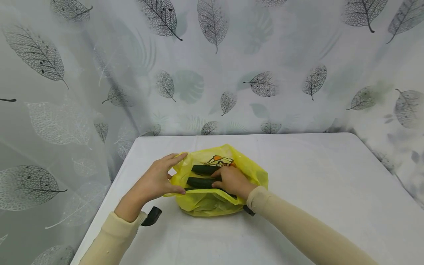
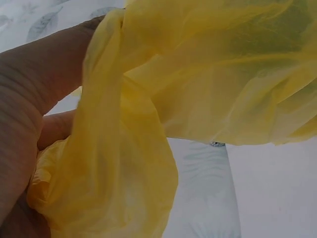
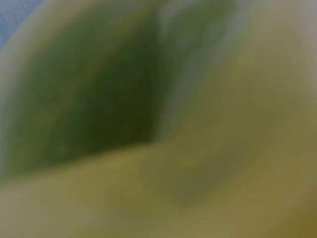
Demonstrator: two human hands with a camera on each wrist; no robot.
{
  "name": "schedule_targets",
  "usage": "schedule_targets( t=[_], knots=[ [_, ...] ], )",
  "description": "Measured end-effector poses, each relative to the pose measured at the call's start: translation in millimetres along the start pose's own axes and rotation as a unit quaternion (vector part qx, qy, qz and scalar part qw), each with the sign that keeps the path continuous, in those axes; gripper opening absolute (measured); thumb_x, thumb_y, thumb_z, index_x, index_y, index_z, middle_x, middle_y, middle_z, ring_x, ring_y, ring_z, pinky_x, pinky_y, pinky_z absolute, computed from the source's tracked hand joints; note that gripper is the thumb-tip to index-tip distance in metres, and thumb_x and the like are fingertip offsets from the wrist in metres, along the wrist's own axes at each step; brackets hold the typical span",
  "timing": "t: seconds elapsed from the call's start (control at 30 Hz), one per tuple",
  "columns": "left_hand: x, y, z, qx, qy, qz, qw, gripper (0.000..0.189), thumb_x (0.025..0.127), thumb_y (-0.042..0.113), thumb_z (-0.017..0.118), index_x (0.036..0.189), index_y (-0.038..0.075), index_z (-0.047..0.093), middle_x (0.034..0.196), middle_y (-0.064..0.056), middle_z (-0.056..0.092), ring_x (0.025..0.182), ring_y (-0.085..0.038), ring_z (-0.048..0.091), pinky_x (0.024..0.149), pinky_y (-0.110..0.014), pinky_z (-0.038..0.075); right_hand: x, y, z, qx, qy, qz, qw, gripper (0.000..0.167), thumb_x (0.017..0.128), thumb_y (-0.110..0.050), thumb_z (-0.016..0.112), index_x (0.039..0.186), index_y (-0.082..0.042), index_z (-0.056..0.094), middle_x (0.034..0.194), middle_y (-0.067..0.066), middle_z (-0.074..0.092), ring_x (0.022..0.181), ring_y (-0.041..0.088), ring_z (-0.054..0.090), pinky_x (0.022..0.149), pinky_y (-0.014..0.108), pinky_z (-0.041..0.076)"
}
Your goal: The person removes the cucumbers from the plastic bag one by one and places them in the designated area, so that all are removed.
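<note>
A yellow plastic bag point(image 1: 208, 206) lies on the table with its mouth spread wide. My left hand point(image 1: 154, 182) holds the left side of the mouth, and the left wrist view shows the film bunched in its fingers. Dark green cucumbers lie side by side inside, one at the back point(image 1: 202, 169) and one in the middle point(image 1: 200, 182); a third shows only as a sliver by the front rim. Reaching in from the right, my right hand point(image 1: 233, 181) grips the middle cucumber between fingers and thumb. The right wrist view is blurred by yellow film point(image 3: 99, 198) and dark green.
A white-covered table point(image 1: 314, 176) extends around the bag, widest to the right. Behind it hangs a pale curtain point(image 1: 232, 77) with a leaf print, which also runs along the left side. A black device point(image 1: 151, 216) sits under the left wrist.
</note>
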State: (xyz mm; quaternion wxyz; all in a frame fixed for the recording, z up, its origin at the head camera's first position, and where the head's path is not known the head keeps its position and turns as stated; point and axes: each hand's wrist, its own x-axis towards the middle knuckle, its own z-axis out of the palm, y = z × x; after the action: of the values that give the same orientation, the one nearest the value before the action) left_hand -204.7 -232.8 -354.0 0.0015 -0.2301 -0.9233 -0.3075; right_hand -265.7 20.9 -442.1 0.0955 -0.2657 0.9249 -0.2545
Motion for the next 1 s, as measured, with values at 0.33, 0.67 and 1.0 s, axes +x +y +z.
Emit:
schedule_targets(
  t=[0.33, 0.67, 1.0],
  knots=[
    [-1.9, 1.3, -1.9, 0.000, 0.006, 0.004, 1.0000, 0.107, 0.062, 0.011, 0.098, 0.153, 0.005, 0.043, 0.145, -0.010, 0.052, 0.123, -0.028, 0.055, 0.078, -0.031, 0.061, 3.3, -5.4, -0.6, -0.039, -0.048, -0.014, 0.9980, 0.036, 0.096, -0.024, 0.072, 0.126, -0.003, 0.071, 0.120, 0.011, 0.071, 0.115, 0.031, 0.064, 0.098, 0.044, 0.054],
    [-5.0, 1.9, -3.6, -0.002, -0.003, -0.008, 1.0000, 0.106, 0.065, 0.011, 0.097, 0.155, 0.008, 0.041, 0.148, -0.008, 0.050, 0.127, -0.027, 0.053, 0.080, -0.030, 0.060, 3.8, -4.4, -0.4, -0.033, -0.068, -0.030, 0.9967, 0.034, 0.101, -0.021, 0.065, 0.129, -0.002, 0.067, 0.124, 0.012, 0.068, 0.121, 0.032, 0.059, 0.104, 0.044, 0.049],
    [-9.0, 0.1, -5.3, -0.018, 0.025, -0.002, 0.9995, 0.096, 0.072, 0.020, 0.094, 0.153, 0.007, 0.045, 0.145, -0.007, 0.053, 0.121, -0.025, 0.057, 0.075, -0.024, 0.059, -2.0, -3.6, -1.9, -0.022, -0.072, -0.041, 0.9963, 0.033, 0.104, -0.022, 0.060, 0.129, -0.001, 0.064, 0.122, 0.011, 0.067, 0.119, 0.029, 0.060, 0.103, 0.042, 0.049]
  ],
)
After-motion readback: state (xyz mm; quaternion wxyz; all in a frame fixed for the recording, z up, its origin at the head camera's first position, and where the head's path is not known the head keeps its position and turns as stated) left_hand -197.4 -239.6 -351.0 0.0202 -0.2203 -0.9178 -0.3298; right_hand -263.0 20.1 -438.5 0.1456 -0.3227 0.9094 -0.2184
